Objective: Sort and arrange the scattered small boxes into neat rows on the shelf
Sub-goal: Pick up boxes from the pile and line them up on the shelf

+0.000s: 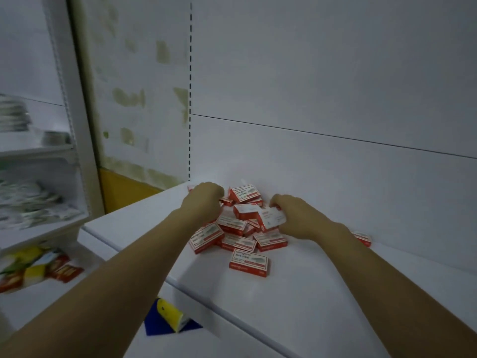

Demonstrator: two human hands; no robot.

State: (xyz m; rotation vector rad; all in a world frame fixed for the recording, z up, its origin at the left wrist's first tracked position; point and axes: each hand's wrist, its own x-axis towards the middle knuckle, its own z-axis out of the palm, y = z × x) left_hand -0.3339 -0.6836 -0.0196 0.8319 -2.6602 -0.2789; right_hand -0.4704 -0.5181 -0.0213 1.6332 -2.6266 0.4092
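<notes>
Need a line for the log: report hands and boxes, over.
Right hand pinching one box. Left hand curled on the pile, grip unclear. Boxes heaped on the shelf, no rows. Nothing blocking.

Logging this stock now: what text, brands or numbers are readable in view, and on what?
No text reads clearly.
Red-and-white boxes on the shelf: label print on top, too blurred to read.
Held box in the right hand: print blurred.
Red packets, lower left: large lettering, blurred.
</notes>
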